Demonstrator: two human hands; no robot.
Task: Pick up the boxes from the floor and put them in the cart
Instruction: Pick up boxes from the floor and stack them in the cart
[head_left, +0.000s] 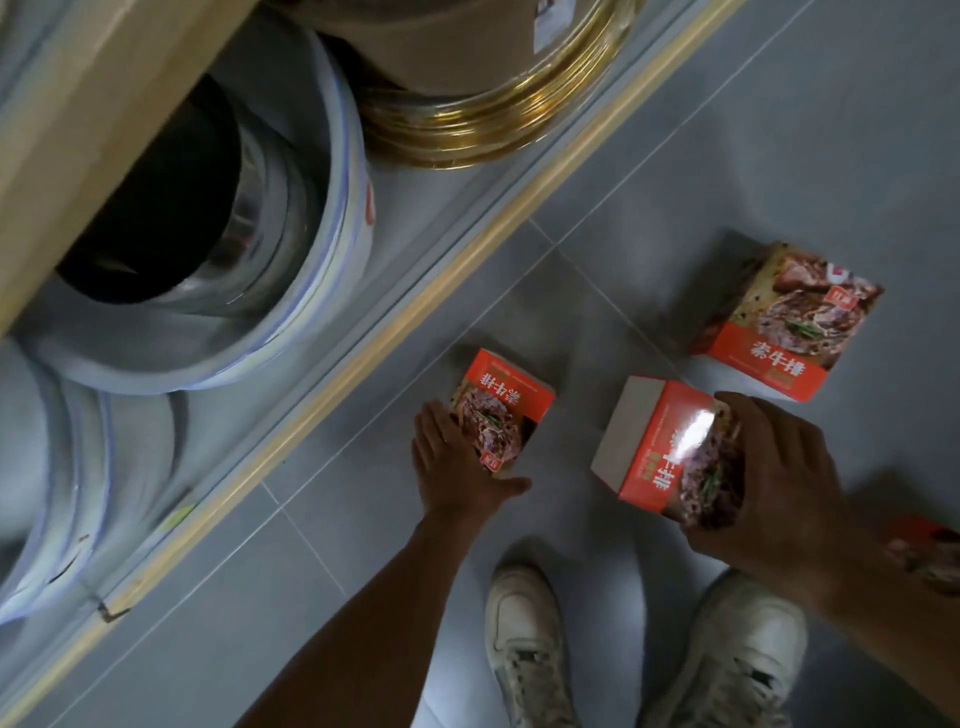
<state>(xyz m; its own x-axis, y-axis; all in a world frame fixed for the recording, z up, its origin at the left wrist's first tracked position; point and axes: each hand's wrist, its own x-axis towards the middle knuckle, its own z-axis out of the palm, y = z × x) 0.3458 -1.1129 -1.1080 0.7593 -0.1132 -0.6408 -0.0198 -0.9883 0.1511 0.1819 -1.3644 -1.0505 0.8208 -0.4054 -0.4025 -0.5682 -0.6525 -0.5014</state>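
Several red-and-white food boxes with a meat picture lie on the grey tiled floor. My right hand (774, 467) grips one box (654, 441) from above, fingers curled over its far edge, and holds it tilted. My left hand (457, 467) reaches to a smaller-looking box (506, 405) near the shelf; its straight fingers lie along the box's left side and the thumb spreads under its near edge. A third box (779, 322) lies on the floor farther right. A fourth box (930, 556) shows partly at the right edge behind my right forearm. No cart is in view.
A low shelf with a wooden edge strip (363, 343) runs diagonally on the left, holding stacked white bowls (291, 270) and gold-rimmed cardboard discs (483, 119). My two white shoes (524, 644) stand on the tiles below the hands.
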